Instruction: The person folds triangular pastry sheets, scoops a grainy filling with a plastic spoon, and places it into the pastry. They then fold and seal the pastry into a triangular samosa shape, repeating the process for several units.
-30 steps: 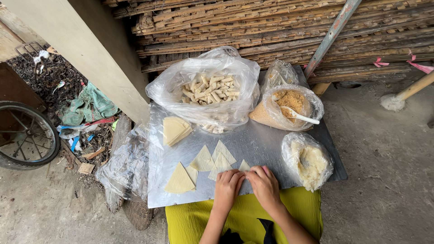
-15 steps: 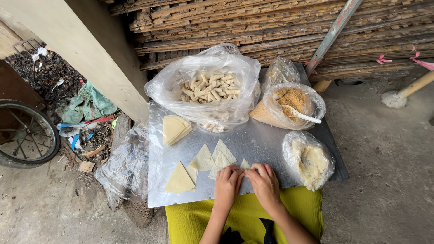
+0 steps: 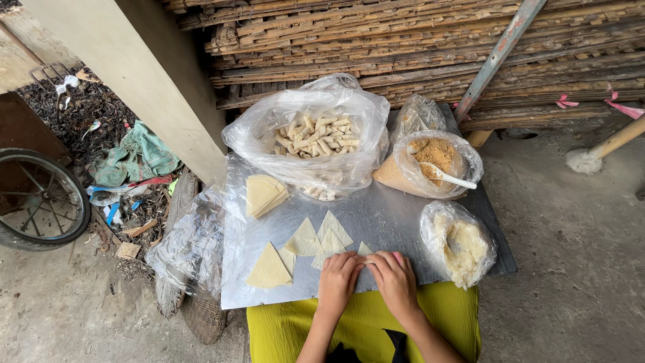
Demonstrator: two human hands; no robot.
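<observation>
My left hand (image 3: 338,280) and my right hand (image 3: 394,277) rest side by side at the near edge of a shiny metal sheet (image 3: 383,215), fingers curled down over a pale triangular dough wrapper (image 3: 363,249) whose tip shows between them. What lies under the fingers is hidden. Loose triangular wrappers (image 3: 306,240) lie just left of my hands, with a larger one (image 3: 269,267) further left. A stack of wrappers (image 3: 265,194) sits at the sheet's far left.
A big clear bag of rolled pastry sticks (image 3: 316,136) stands at the back. A bag of brown crumbly filling with a white spoon (image 3: 434,162) is at back right, a bag of pale paste (image 3: 461,242) at right. Stacked planks, a pillar, a wheel (image 3: 37,198) surround.
My two hands have stayed together over the same wrapper at the sheet's near edge, shifting only slightly. Nothing else has moved.
</observation>
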